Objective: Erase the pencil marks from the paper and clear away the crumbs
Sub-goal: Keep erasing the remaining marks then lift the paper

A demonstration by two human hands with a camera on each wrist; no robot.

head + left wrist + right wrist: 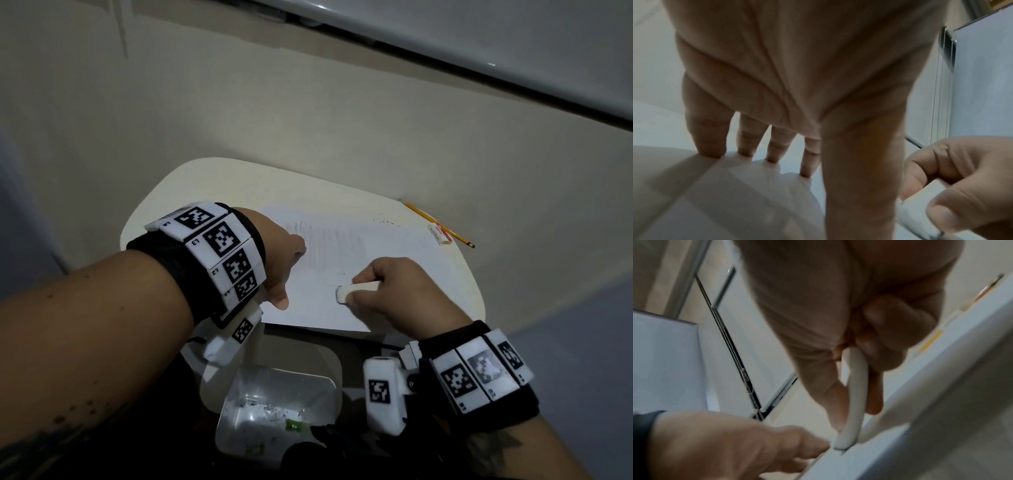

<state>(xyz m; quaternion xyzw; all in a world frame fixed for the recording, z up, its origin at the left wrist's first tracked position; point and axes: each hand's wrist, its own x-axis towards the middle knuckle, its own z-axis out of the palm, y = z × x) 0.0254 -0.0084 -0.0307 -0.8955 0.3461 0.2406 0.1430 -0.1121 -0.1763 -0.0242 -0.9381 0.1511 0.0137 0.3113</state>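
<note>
A white sheet of paper (359,240) lies on a small cream table (191,185), with faint pencil shading (329,246) across its middle. My right hand (394,291) grips a white eraser (346,291) and presses its tip on the paper near the front edge; the eraser (855,395) shows between thumb and fingers in the right wrist view. My left hand (284,260) rests on the paper's left side with straight fingers (711,146) spread and pressing it flat. Dark crumbs (387,219) lie near the paper's far right corner.
A second eraser in a red-and-white sleeve (440,233) and a yellow pencil (442,226) lie at the table's far right edge. Below the table's near edge stands a clear plastic container (274,411) with bits of debris inside. A wall rises behind the table.
</note>
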